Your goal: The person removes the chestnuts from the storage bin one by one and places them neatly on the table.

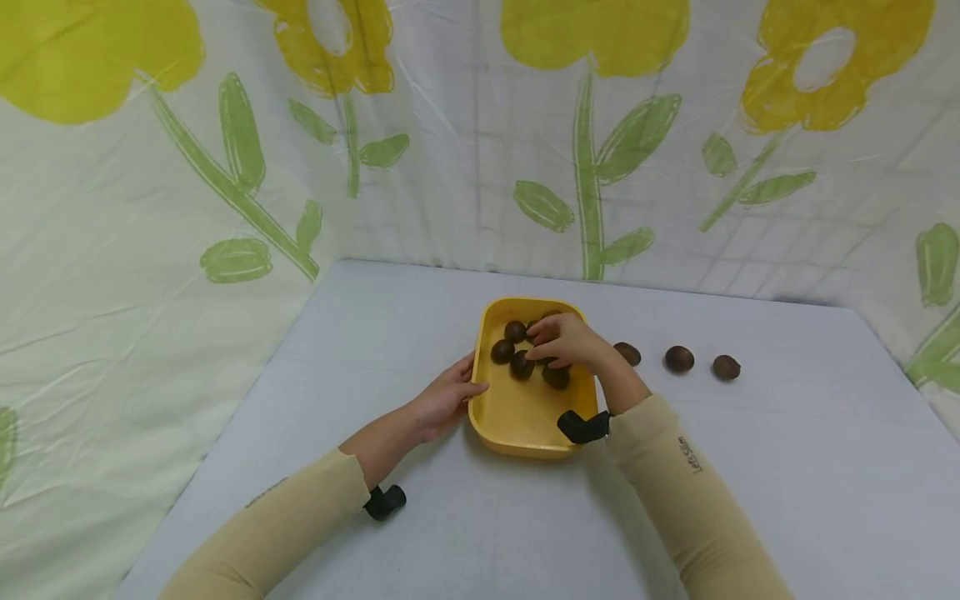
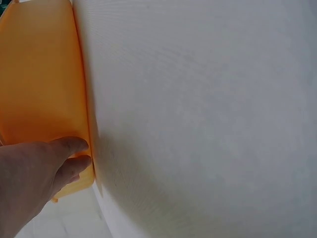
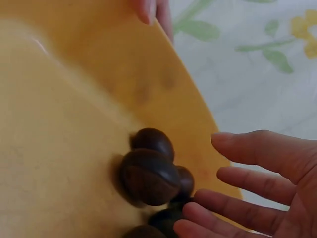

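A yellow plastic tray (image 1: pixel 517 421) stands on the table with several glossy brown chestnuts (image 1: pixel 502 352) gathered in its far half. My left hand (image 1: pixel 442 404) grips the tray's left wall, thumb over the rim; the left wrist view shows its fingers (image 2: pixel 74 163) against the outer side. Over the chestnuts reaches my right hand (image 1: pixel 576 340), entering across the right rim. In the right wrist view its fingers (image 3: pixel 242 208) are spread and loosely bent, holding nothing, close beside a dark chestnut (image 3: pixel 150 178). Some chestnuts are partly hidden under this hand.
Right of the tray, three more chestnuts lie in a rough row: one (image 1: pixel 627 354) near my right wrist, one (image 1: pixel 679 359) in the middle and one (image 1: pixel 726 367) farthest out. A white curtain (image 1: pixel 465 167) with yellow flowers hangs behind the white table (image 1: pixel 810 467).
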Tool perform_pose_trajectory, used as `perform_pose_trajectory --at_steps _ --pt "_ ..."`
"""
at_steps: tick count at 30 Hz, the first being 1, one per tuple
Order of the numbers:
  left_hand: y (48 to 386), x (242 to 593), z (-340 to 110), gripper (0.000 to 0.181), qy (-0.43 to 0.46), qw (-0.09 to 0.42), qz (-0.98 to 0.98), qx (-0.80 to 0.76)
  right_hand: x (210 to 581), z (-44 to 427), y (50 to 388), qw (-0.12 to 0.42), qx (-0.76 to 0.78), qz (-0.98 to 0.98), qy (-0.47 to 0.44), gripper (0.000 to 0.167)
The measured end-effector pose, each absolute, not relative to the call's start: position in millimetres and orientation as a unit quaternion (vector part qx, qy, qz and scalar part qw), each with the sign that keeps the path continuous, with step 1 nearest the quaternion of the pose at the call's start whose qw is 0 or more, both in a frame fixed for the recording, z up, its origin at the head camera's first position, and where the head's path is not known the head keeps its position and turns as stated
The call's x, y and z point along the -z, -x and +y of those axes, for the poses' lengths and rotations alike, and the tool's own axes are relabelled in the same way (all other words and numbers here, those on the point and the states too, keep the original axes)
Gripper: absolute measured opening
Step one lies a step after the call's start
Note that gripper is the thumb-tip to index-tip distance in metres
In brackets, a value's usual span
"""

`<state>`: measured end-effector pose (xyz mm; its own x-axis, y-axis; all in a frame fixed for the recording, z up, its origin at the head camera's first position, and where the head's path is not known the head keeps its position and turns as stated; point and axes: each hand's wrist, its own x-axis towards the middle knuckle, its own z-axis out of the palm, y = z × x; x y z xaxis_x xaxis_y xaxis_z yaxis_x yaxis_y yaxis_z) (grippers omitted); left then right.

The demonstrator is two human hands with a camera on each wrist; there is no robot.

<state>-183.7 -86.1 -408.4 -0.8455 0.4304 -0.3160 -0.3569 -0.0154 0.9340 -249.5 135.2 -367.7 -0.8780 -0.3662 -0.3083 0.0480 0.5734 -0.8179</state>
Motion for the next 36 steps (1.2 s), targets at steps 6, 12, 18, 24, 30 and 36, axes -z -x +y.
perform_pose_trajectory --at_steps 6,12,18,24,30,36 --pt "183 407 -85 0.064 -0.033 0.279 0.64 -0.715 377 125 249 0.212 0.43 0.873 0.093 0.044" --pt "184 406 -84 0.063 -0.036 0.279 0.641 -0.714 380 116 247 0.188 0.396 0.893 0.098 0.037" --pt "184 405 -86 0.063 -0.038 0.28 0.646 -0.71 384 108 249 0.174 0.343 0.914 0.127 0.035" --pt "186 407 -87 0.063 -0.036 0.279 0.649 -0.707 390 104 252 0.18 0.322 0.914 0.171 0.034" --pt "186 409 -86 0.063 -0.035 0.279 0.649 -0.707 387 107 250 0.174 0.331 0.912 0.169 0.033" --pt "185 407 -86 0.063 -0.026 0.278 0.65 -0.707 375 112 249 0.152 0.377 0.898 0.17 0.035"
